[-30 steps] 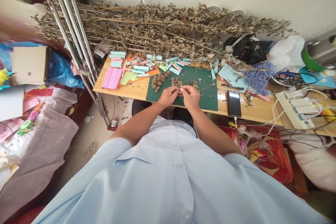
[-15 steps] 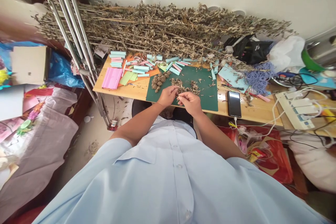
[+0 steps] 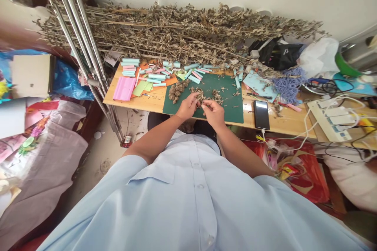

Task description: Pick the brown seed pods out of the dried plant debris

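Note:
My left hand (image 3: pixel 187 106) and my right hand (image 3: pixel 213 111) meet over a green cutting mat (image 3: pixel 232 106), both pinching a small wad of crumbly dried leaves (image 3: pixel 200 97). More leaf crumbs (image 3: pixel 217 95) lie scattered on the mat just beyond my right hand. Left of my left hand sits a heap of small dark brown rolled balls (image 3: pixel 176 92). Pale blue and pink paper tubes (image 3: pixel 156 76) lie further back on an orange sheet (image 3: pixel 169 81).
A long heap of dried leafy stems (image 3: pixel 176 33) lies along the back of the wooden table (image 3: pixel 282 122). Steel poles (image 3: pixel 85 51) stand at the left. A phone (image 3: pixel 262 115), blue cord bundle (image 3: pixel 288 85), pink paper sheets (image 3: pixel 124 88) and a power strip (image 3: pixel 330 119) with white cables surround the mat.
My hands have moved farther up the mat and closer around the leaf wad. The loose leaves have spread slightly, and the view has shifted a little.

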`<state>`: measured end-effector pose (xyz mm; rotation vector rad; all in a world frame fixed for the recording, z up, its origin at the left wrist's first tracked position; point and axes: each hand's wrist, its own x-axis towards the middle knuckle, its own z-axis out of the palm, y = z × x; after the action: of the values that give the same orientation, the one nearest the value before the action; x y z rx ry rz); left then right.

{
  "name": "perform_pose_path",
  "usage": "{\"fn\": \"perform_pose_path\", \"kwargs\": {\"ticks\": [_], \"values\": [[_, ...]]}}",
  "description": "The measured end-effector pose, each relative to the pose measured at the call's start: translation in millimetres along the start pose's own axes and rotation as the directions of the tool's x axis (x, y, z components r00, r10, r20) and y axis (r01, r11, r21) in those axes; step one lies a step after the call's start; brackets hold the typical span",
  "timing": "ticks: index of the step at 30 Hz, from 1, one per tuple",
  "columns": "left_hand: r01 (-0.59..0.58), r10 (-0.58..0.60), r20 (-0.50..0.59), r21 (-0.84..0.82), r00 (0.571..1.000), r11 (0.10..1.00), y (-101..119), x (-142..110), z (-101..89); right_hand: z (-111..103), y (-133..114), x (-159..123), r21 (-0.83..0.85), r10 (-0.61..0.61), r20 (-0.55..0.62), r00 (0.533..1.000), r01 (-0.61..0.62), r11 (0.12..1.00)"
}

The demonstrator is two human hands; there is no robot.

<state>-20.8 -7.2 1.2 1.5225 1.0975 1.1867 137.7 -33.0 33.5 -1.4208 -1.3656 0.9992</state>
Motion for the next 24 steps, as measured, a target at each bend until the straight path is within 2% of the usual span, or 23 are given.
{"fn": "perform_pose_path", "kwargs": {"ticks": [5,15,24], "values": [[-0.028,0.026,0.021,0.097,0.999,0.995,2,-2,-2.5,15,-3,20,0.166,0.043,0.03,0.999,-0.047,0.985],[-0.04,0.036,0.039,0.107,0.999,0.993,-3,-1,-2.7,21,3,28,0.193,0.029,0.06,0.998,-0.04,0.98],[-0.016,0.015,0.028,0.02,0.999,1.0,0,-1,-2.7,20,7,30,0.208,0.05,0.024,0.998,-0.054,0.977]]}}
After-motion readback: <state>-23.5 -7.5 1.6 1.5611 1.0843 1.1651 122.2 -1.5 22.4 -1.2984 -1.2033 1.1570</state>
